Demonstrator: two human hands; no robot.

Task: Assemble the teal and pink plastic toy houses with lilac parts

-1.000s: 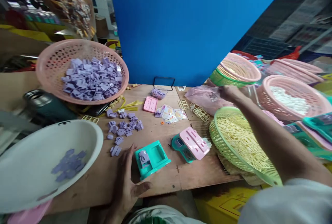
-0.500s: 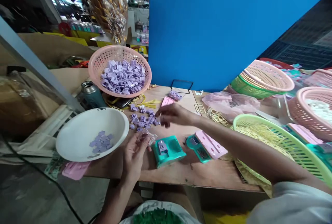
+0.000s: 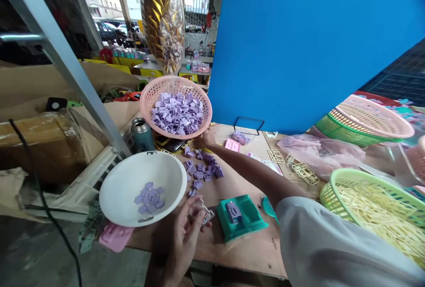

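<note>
Left hand (image 3: 184, 234) is at the table's near edge, palm up, fingers curled onto a small clear part (image 3: 203, 214). It looks pinched there rather than lying loose.

Right hand (image 3: 207, 138) is stretched out far-left across the table (image 3: 245, 251) and sits at the near rim of the pink basket (image 3: 146, 101). The fingers are tucked by or under the rim, so it's not possible to say whether they grip it or only touch.

The hands are well apart, with the right arm crossing diagonally over the board.

- The pink basket holds a purple heap (image 3: 177, 113) at the far-left corner, tilted toward the person.
- Loose purple parts (image 3: 202, 169) are scattered between the two hands, nearer the left hand than the basket is.
- White bowl (image 3: 133, 176), just left of the left hand, holds a few purple pieces (image 3: 149, 196).
- Teal housing (image 3: 247, 223) sits just right of the left hand. The purple insert (image 3: 233, 211) in it has its long axis running roughly near to far.
- Steel flask (image 3: 142, 134) stands between the bowl and the basket.
- Green basket (image 3: 335, 185) is on the right.
</note>
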